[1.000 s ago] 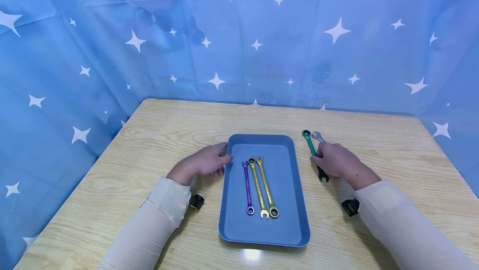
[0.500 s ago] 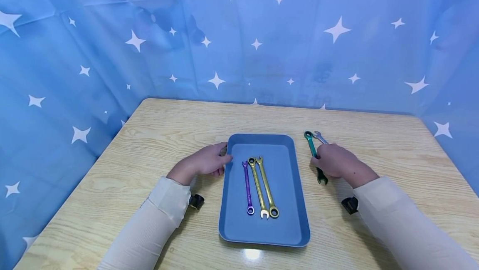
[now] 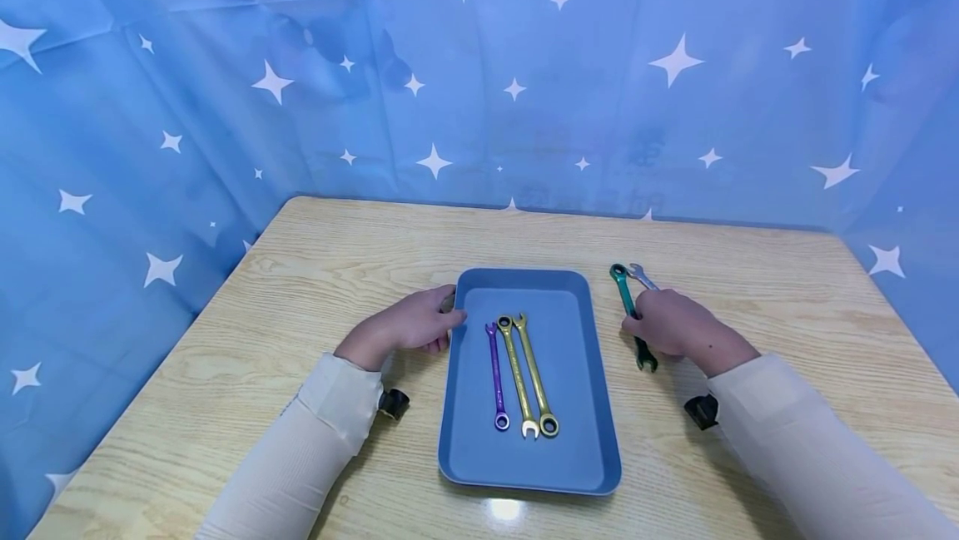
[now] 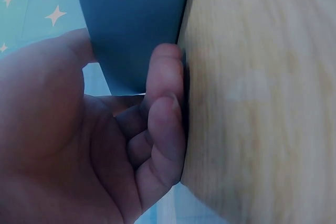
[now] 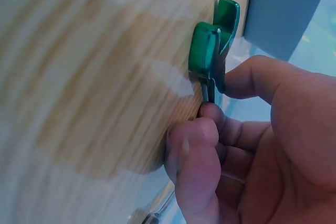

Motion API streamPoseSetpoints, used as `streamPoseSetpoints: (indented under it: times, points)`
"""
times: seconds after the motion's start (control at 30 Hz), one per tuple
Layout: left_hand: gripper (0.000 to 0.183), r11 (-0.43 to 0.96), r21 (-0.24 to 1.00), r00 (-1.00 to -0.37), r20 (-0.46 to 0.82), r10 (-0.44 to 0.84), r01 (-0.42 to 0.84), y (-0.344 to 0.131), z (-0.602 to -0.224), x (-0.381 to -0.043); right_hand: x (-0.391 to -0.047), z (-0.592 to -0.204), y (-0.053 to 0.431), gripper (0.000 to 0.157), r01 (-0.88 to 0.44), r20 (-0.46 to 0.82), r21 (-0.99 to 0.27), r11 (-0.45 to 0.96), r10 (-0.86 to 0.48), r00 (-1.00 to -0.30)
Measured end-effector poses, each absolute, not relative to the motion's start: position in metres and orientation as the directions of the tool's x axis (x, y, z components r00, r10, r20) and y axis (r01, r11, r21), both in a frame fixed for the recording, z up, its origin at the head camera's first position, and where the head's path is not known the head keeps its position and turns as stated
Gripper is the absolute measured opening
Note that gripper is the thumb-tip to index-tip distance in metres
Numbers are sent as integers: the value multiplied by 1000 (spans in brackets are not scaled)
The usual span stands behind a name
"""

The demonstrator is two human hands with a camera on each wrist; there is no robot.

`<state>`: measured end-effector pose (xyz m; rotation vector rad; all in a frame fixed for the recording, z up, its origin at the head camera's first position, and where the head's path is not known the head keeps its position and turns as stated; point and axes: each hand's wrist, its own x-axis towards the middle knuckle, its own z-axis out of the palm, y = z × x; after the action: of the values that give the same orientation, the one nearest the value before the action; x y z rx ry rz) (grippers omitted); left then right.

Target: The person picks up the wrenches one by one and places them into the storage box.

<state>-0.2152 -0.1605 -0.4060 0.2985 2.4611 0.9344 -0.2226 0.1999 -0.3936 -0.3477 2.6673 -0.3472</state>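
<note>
Hands [image 3: 415, 321] [image 3: 678, 328] on tray [image 3: 558, 461], wrench [image 3: 625, 294] (green)

The green wrench [image 3: 625, 294] looks glossy metal, the tray [image 3: 479, 458] smooth matt plastic, the table [image 3: 764, 282] wood-grained.

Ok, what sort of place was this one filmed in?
Probably an indoor spot set up for filming rather than a real workshop, though I can't be sure: a star-patterned blue cloth hangs behind a wood-grain table, which holds a tray with a few wrenches in it.
</note>
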Motion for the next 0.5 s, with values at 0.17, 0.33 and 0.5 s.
streamPoseSetpoints:
  times: [0.17, 0.33, 0.5]
  points:
    - [60, 749, 662, -859, -363, 362, 36, -161, -406, -215, -223, -393, 200, 33, -172, -407, -317, 933, -298, -863]
    - [60, 748, 663, -858, -360, 367, 41, -160, -406, -215, -224, -392, 201, 32, -160, -418, -334, 929, -298, -858]
    - [59, 745, 666, -857, -360, 368, 40, -160, -406, -215, -226, -393, 202, 33, -147, -434, -346, 927, -296, -851]
